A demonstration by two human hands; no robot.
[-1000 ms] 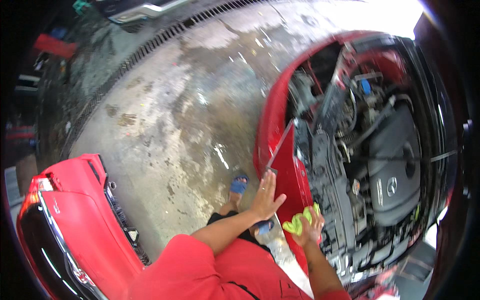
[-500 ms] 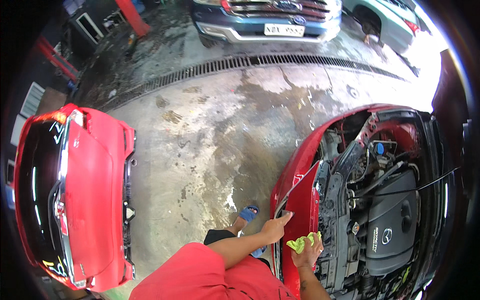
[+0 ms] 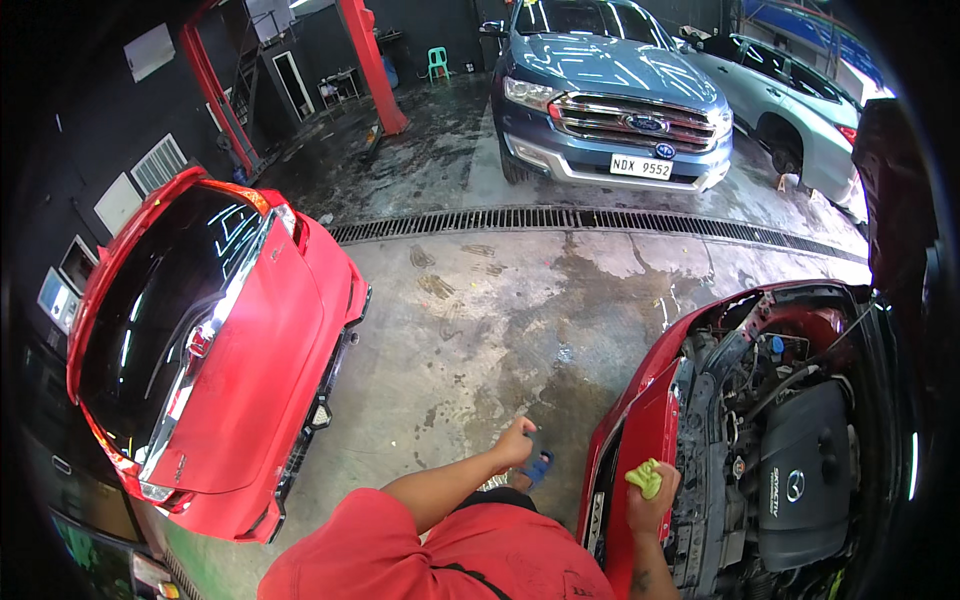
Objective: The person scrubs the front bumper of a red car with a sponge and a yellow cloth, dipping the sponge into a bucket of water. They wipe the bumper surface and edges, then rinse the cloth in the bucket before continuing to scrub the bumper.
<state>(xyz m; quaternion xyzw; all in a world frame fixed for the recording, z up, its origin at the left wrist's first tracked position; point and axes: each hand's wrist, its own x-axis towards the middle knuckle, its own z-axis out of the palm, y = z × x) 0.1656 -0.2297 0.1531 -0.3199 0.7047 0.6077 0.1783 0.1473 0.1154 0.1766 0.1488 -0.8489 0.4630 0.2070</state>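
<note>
My right hand (image 3: 652, 510) grips a crumpled yellow-green cloth (image 3: 646, 478) over the red front panel (image 3: 650, 430) of the car at my right. Whether the cloth touches the paint I cannot tell. Off to the left of that panel, my left hand (image 3: 514, 444) hangs in the air above the floor, its fingers curled. A small dark edge shows by its fingertips; what it belongs to is too small to make out. Beside the red panel lies the open engine bay, with a black engine cover (image 3: 800, 475).
A red car's rear end (image 3: 250, 390) stands at my left. Ahead, past a floor drain grate (image 3: 480, 220), are a blue SUV (image 3: 610, 100) and a silver vehicle (image 3: 800, 100). Red lift posts (image 3: 370, 70) and a green chair (image 3: 437, 62) stand farther back. The concrete floor (image 3: 450, 330) has wet patches.
My left hand has come off the red panel and moved left over the floor. The right hand keeps the cloth at the panel. My view has tilted up, showing more of the shop.
</note>
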